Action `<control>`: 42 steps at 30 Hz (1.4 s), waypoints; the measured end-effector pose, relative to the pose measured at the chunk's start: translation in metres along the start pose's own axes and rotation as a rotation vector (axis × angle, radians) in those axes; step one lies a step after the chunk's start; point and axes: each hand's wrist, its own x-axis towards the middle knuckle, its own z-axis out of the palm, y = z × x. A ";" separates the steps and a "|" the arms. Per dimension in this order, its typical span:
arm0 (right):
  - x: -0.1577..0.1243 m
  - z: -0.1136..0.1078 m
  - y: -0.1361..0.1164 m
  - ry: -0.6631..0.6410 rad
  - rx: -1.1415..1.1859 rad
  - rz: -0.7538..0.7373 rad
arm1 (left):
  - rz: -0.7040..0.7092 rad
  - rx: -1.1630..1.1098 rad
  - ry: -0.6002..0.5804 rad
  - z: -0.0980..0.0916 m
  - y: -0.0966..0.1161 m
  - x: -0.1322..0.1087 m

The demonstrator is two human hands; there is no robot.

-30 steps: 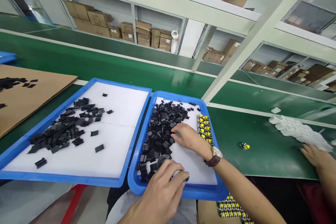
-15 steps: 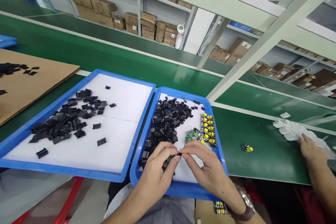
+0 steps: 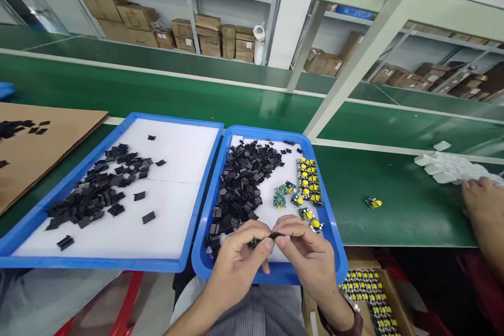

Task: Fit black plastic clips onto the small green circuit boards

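Observation:
My left hand [image 3: 241,258] is closed in a pinch on a small green circuit board [image 3: 254,242], mostly hidden by the fingers. Against it, my right hand [image 3: 310,253] pinches a small folded black piece [image 3: 274,235]; the fingertips of both hands meet there. Both are over the near part of a blue tray [image 3: 334,236] lined with white foam. A heap of black folded pieces [image 3: 244,178] fills its left side. Rows of boards with yellow parts [image 3: 309,181] stand along the right, with a few green boards [image 3: 280,201] lying beside them.
Left is another blue tray [image 3: 98,264] with scattered black pieces [image 3: 94,189], then a cardboard sheet [image 3: 59,142]. To the right are a single board [image 3: 373,202], white pieces [image 3: 444,165] and another person's hand [image 3: 482,197]. A carton of boards [image 3: 399,302] sits below the table edge.
The view has shifted, showing more of the carton below. My hands stay together at the black piece, which shows more clearly now. The other person's hand is further right in view.

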 end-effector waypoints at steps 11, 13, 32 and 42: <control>-0.017 -0.026 -0.002 0.065 -0.177 0.056 | -0.135 0.020 0.063 -0.008 -0.007 -0.006; -0.019 -0.024 -0.001 0.050 -0.161 0.069 | -0.130 0.098 0.057 -0.008 -0.009 -0.006; -0.017 -0.019 -0.008 -0.056 -0.153 -0.026 | -0.185 -0.012 -0.096 -0.019 -0.005 -0.004; -0.020 -0.018 -0.010 -0.088 -0.182 -0.026 | -0.214 -0.006 -0.048 -0.014 -0.009 -0.006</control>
